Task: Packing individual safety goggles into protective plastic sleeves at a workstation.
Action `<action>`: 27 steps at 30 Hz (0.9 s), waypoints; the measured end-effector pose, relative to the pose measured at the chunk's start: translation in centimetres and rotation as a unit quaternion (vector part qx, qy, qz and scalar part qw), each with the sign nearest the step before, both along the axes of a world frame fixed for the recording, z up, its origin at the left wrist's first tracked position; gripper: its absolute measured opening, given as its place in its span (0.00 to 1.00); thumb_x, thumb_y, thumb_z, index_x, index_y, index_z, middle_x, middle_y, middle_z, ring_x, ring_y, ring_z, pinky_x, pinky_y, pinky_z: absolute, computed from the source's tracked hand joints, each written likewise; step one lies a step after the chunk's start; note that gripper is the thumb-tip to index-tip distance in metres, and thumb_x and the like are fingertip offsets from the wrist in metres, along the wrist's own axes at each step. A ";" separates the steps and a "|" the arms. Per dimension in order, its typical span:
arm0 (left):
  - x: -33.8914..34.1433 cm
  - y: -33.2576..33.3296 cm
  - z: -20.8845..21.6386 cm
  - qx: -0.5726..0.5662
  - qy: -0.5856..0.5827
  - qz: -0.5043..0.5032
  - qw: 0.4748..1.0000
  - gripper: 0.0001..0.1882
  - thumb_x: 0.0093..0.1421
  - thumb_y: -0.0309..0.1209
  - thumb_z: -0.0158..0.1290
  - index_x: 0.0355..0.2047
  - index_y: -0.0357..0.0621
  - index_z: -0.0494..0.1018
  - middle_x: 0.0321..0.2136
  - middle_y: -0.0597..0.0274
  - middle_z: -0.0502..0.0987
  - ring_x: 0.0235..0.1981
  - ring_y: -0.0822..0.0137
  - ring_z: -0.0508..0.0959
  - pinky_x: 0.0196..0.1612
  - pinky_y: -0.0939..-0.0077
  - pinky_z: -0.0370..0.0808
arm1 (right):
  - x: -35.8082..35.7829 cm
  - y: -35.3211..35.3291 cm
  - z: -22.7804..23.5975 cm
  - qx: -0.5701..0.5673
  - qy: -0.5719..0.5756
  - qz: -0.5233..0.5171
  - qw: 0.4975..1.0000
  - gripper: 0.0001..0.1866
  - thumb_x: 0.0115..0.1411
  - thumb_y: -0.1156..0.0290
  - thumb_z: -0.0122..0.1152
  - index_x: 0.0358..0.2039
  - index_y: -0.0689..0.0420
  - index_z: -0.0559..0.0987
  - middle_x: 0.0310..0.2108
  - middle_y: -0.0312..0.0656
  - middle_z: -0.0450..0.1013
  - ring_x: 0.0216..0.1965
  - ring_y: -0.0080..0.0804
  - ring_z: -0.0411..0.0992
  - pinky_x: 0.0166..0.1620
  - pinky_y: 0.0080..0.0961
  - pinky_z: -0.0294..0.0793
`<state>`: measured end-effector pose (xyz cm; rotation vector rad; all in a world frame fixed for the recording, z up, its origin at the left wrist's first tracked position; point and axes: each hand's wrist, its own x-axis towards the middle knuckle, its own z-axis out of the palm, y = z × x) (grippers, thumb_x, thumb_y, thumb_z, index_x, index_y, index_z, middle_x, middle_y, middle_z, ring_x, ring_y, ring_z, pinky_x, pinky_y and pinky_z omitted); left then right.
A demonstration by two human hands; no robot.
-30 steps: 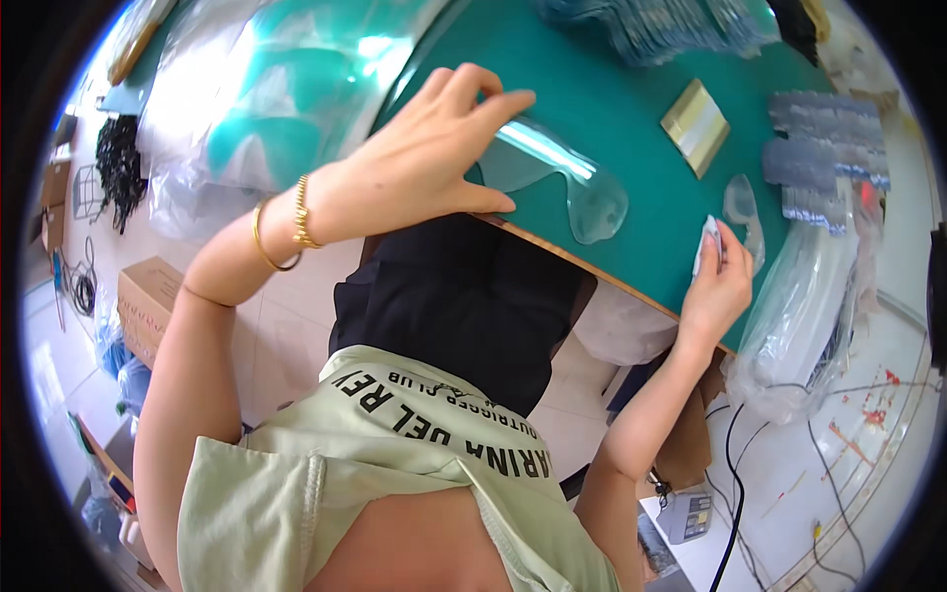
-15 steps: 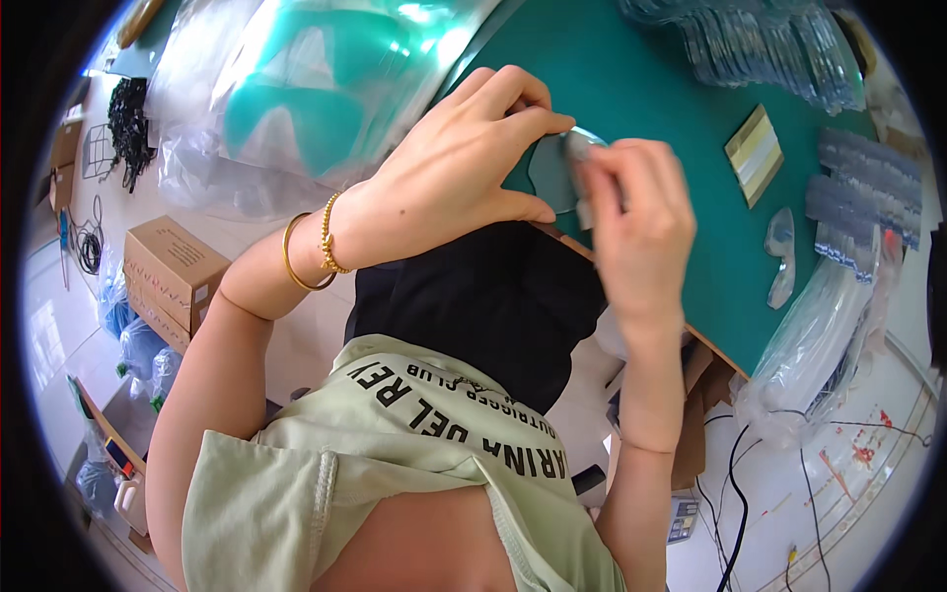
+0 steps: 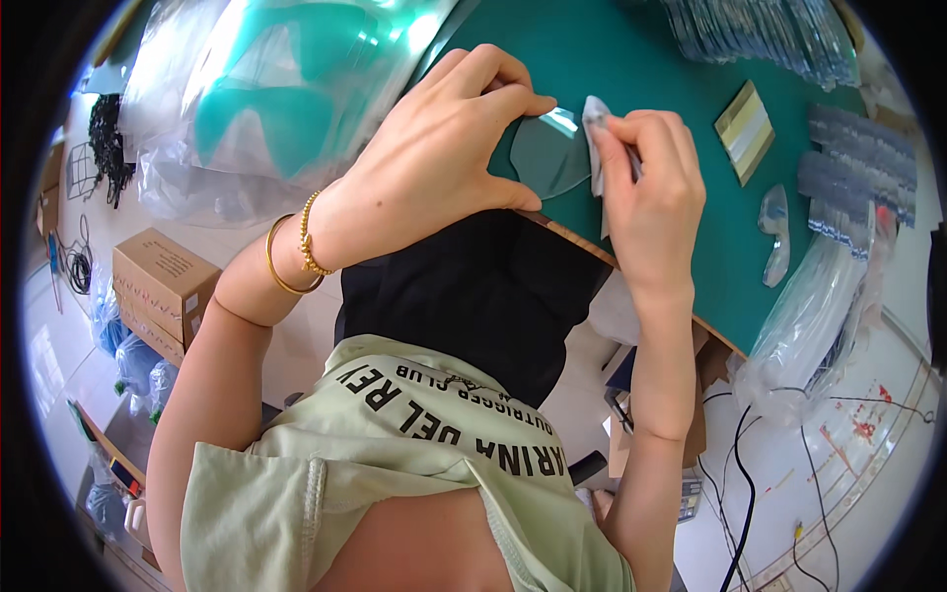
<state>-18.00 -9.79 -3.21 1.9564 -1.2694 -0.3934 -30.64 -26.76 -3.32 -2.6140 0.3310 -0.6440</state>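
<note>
A clear, curved lens (image 3: pixel 548 156) is held over the near edge of the green table, its top edge catching the light. My left hand (image 3: pixel 444 143) pinches it at the rim, forefinger at the upper edge and thumb at the lower one. Just right of the lens, my right hand (image 3: pixel 653 187) is closed on a folded whitish cloth (image 3: pixel 595 116) between thumb and fingers. The cloth lies by the lens's right edge; whether it touches is hard to make out.
On the green table (image 3: pixel 592 49) are a stack of clear lenses (image 3: pixel 769 35), a beige-and-silver block (image 3: pixel 745 131), a single clear piece (image 3: pixel 775 235) and bundled clear strips (image 3: pixel 856 178). Large plastic bags (image 3: pixel 168 148) lie at left. A cardboard box (image 3: pixel 163 281) and cables (image 3: pixel 745 483) are on the floor.
My right hand and the cloth have shifted right, off the middle of the lens to its edge, uncovering more of it. My left hand keeps its pinch, a little further left and up.
</note>
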 end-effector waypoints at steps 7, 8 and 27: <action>-0.1 -0.2 0.1 -0.040 -0.047 0.003 0.998 0.31 0.42 0.31 0.72 0.47 0.37 0.78 0.46 0.58 0.72 0.47 0.56 0.72 0.51 0.66 0.72 | 0.9 2.1 0.3 0.038 -0.020 0.071 0.997 0.07 0.54 0.79 0.67 0.31 0.62 0.76 0.31 0.44 0.72 0.33 0.43 0.73 0.36 0.33 0.72; -0.1 0.0 0.0 -0.037 -0.048 0.004 0.998 0.31 0.42 0.31 0.72 0.47 0.37 0.78 0.46 0.58 0.72 0.47 0.56 0.72 0.51 0.66 0.72 | 0.5 1.4 0.3 0.030 -0.019 0.058 0.998 0.06 0.56 0.78 0.67 0.31 0.62 0.76 0.31 0.44 0.72 0.33 0.42 0.73 0.36 0.32 0.72; -0.9 -0.4 1.0 0.017 -0.022 0.011 1.000 0.32 0.45 0.29 0.69 0.52 0.36 0.77 0.50 0.58 0.70 0.52 0.57 0.71 0.58 0.67 0.70 | -5.3 -1.2 -1.4 -0.037 -0.047 -0.092 0.994 0.06 0.60 0.77 0.68 0.32 0.62 0.77 0.31 0.43 0.74 0.30 0.35 0.72 0.33 0.29 0.73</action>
